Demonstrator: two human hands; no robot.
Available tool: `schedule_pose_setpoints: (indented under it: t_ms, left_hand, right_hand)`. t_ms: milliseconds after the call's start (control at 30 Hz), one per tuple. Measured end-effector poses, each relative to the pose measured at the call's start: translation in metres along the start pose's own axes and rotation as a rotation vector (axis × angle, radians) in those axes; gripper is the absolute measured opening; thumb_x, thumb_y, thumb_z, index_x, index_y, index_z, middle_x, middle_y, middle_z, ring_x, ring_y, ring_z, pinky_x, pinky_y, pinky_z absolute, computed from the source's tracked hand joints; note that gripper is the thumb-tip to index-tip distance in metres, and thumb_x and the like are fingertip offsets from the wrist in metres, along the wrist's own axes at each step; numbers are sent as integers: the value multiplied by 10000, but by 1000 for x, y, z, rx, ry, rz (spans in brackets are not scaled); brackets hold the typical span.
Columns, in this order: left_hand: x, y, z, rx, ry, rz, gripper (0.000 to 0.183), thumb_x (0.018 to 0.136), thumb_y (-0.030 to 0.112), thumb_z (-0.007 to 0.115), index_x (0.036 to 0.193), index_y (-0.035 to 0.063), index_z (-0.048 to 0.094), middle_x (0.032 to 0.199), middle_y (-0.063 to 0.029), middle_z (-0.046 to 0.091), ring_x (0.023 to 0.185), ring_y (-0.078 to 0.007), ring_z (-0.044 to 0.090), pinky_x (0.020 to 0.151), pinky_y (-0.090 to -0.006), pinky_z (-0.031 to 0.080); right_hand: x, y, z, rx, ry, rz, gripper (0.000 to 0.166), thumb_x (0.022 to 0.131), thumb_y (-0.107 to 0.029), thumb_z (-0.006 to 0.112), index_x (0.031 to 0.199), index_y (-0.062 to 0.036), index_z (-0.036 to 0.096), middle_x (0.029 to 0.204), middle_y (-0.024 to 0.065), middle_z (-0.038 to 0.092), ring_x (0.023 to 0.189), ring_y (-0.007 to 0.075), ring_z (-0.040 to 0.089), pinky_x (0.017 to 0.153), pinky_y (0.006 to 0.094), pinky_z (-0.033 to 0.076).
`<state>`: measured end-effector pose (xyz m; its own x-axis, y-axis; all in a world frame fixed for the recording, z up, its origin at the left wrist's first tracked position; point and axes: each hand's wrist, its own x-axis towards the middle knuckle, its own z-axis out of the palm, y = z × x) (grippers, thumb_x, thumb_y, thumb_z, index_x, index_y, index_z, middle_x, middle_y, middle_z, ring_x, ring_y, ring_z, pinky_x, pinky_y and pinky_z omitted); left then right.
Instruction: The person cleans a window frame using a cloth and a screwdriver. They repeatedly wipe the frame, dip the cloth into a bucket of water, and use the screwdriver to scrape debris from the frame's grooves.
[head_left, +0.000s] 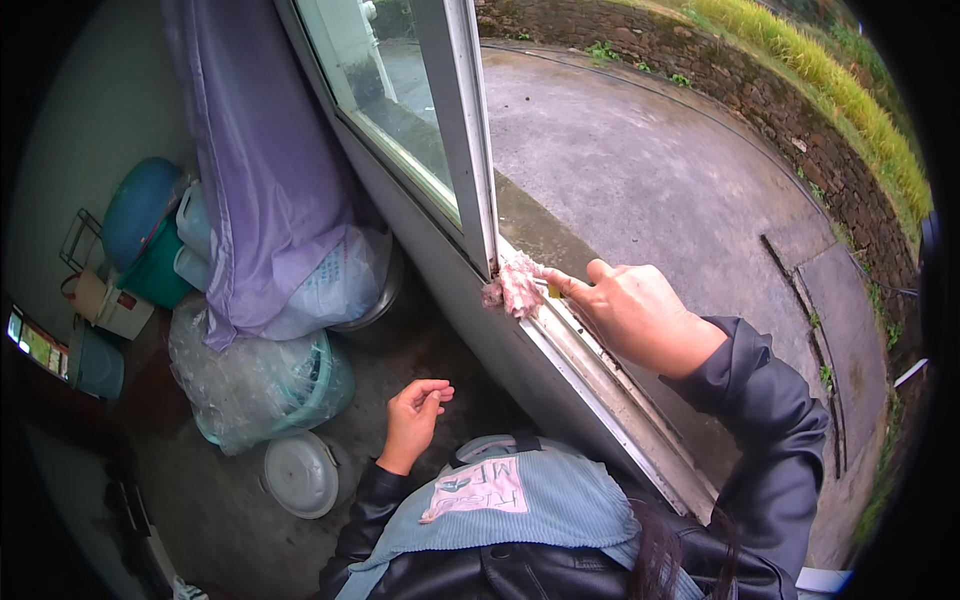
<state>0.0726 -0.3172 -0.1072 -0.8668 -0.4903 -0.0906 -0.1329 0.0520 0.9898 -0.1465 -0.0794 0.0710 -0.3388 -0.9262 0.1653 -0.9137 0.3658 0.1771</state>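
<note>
My right hand (637, 311) reaches over the bottom track (592, 379) of a sliding window, its index finger extended against a damp pink-and-white cloth (519, 286). The cloth is bunched in the track against the lower corner of the window sash (466, 135) and droops over the inner edge. A small yellow piece (555, 291) shows under my index finger; the rest of it is hidden by the hand. Lower and to the left, my left hand (412, 420) hovers before my body, fingers loosely curled with nothing visible in them. A blue corduroy apron (555, 495) covers my chest.
A purple curtain (270, 165) hangs left of the window. Below it are a plastic-wrapped tub (255, 375), a lidded metal pot (301, 474) and stacked basins (142, 210). Outside lie a concrete yard (637, 165) and a stone wall (757, 97).
</note>
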Motion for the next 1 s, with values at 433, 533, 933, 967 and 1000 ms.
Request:
schedule_pose_setpoints:
  t_ms: [433,533,933,967,1000]
  left_hand:
    - [-1,-5,1,13,-15,-29,173,989,56,560,1114,-2,665,1036,-97,729,949,-157,702,779,-267,552]
    - [-3,-9,-1,-8,5,-39,173,990,55,557,1112,-4,664,1036,-98,729,949,-160,703,780,-268,553]
    - [-3,-9,7,13,-40,-67,172,987,50,554,1105,-5,666,1036,-95,727,957,-158,700,783,-267,553]
    - [-3,-9,8,17,-42,-68,173,988,52,554,1106,-4,666,1036,-95,727,957,-158,700,782,-267,553]
    - [-4,-8,7,23,-40,-65,174,988,54,553,1108,-4,666,1037,-95,727,956,-157,700,782,-267,553]
  right_hand:
    - [-3,-2,26,86,-18,42,570,882,-126,568,1447,-155,497,805,118,526,642,254,622,558,387,501]
    - [-2,1,14,96,0,50,538,876,-121,555,1412,-123,525,822,141,552,642,269,641,555,379,512]
    - [17,-2,16,46,116,-128,511,860,-105,544,1368,-49,552,806,135,569,645,267,643,572,364,514]
    - [17,0,13,46,82,-140,504,856,-102,548,1355,-39,561,797,133,570,648,265,644,570,364,513]
    - [17,2,7,45,52,-155,497,851,-100,552,1343,-29,569,788,132,570,651,262,646,569,363,512]
